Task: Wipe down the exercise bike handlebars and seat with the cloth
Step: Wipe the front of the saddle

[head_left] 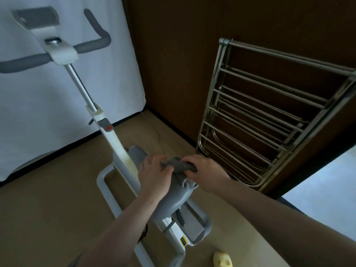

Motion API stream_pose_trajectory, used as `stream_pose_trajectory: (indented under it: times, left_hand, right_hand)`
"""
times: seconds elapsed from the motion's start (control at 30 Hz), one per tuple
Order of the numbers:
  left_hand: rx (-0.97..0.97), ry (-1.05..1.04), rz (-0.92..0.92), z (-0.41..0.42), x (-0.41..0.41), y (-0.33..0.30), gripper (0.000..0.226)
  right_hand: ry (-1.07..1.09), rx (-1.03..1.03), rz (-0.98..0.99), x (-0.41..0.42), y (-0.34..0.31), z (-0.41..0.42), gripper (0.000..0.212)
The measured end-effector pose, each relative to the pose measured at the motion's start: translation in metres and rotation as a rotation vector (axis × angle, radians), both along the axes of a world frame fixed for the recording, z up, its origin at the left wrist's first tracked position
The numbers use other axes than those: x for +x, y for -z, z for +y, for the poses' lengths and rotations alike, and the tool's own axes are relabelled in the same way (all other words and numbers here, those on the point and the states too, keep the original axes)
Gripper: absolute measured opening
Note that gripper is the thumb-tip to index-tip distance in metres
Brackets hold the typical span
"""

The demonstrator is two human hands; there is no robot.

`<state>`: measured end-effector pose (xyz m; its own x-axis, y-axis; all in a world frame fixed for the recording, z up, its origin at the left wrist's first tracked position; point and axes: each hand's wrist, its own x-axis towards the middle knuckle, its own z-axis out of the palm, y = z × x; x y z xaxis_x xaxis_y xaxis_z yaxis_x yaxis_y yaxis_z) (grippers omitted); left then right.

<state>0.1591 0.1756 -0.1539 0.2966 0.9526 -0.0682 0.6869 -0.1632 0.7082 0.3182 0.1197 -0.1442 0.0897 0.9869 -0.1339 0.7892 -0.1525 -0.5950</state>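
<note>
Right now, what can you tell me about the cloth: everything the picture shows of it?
The cloth is dark grey, soft and bunched rather than spread flat, looking like thin fabric. It lies on the front end of the grey bike seat, with a paler, crumpled edge hanging toward the right. Both hands are on it: the left hand pinches its left end, and the right hand curls over its right part. Much of it is hidden under the fingers, so its full shape cannot be told.

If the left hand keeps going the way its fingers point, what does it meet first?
Probably the right hand: the left hand points right along the cloth both grip over the seat. Depth is unclear.
</note>
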Motion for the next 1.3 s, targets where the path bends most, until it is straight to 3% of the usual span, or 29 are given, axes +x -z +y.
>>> stream_pose_trajectory:
  times: [0.23,0.47,0.77,0.9,1.3]
  left_hand:
    - [-0.037,0.438,0.285,0.031,0.061,-0.033,0.032]
    - [0.034,0.634,0.463,0.049,0.143,-0.074,0.032]
    - [0.202,0.705,0.361,0.059,0.275,-0.138,0.020]
    - [0.255,0.699,0.337,0.061,0.338,-0.159,0.030]
    - [0.451,0.678,0.329,0.095,0.485,-0.197,0.029]
  right_hand:
    - [0.057,-0.138,-0.131,0.084,-0.043,-0.014,0.023]
    - [0.217,-0.127,-0.253,0.168,-0.077,-0.043,0.024]
    - [0.338,0.030,-0.277,0.291,-0.130,-0.039,0.026]
    - [0.377,0.117,-0.263,0.348,-0.155,-0.030,0.024]
    - [0.488,0.307,-0.271,0.483,-0.196,0.024,0.029]
